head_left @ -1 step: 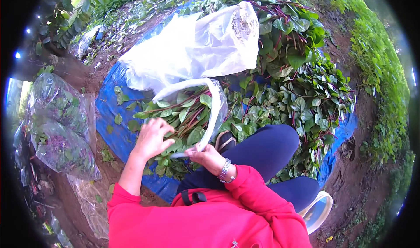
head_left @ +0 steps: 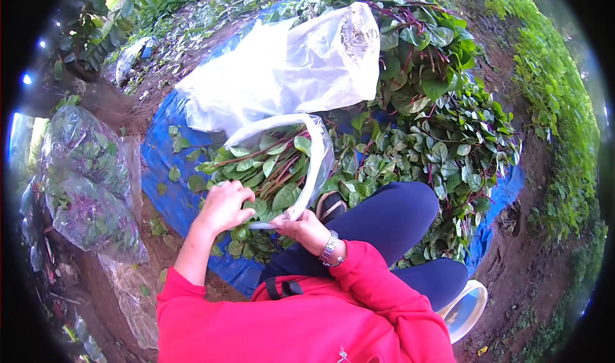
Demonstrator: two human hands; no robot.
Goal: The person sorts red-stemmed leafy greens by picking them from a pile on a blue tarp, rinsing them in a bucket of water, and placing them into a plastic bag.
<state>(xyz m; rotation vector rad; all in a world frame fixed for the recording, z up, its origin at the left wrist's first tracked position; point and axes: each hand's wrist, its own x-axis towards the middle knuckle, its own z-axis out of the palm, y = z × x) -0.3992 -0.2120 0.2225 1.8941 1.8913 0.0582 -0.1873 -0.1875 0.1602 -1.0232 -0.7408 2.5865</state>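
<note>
In front of me lies a clear plastic bag (head_left: 325, 155) with its pale rim folded back, its mouth toward me. Leafy stems (head_left: 275, 161) with reddish stalks lie inside it. My right hand (head_left: 309, 231), a metal watch at its wrist, pinches the near end of the rim. My left hand (head_left: 224, 206) is over the leaves at the left of the mouth, fingers loosely bent and thumb apart. I see nothing held in it; its fingertips are partly hidden.
A large white plastic sack (head_left: 288, 68) lies beyond the bag on a blue tarp (head_left: 163, 132). Cut leafy stems (head_left: 442, 151) are heaped to the right, near my bent knees. Filled clear bags (head_left: 96, 190) stand on the left. A pale round-rimmed container (head_left: 471, 312) is at lower right.
My left hand has lowered slightly, and its fingers are more bent and closer together. My right hand and the bag stay in place.
</note>
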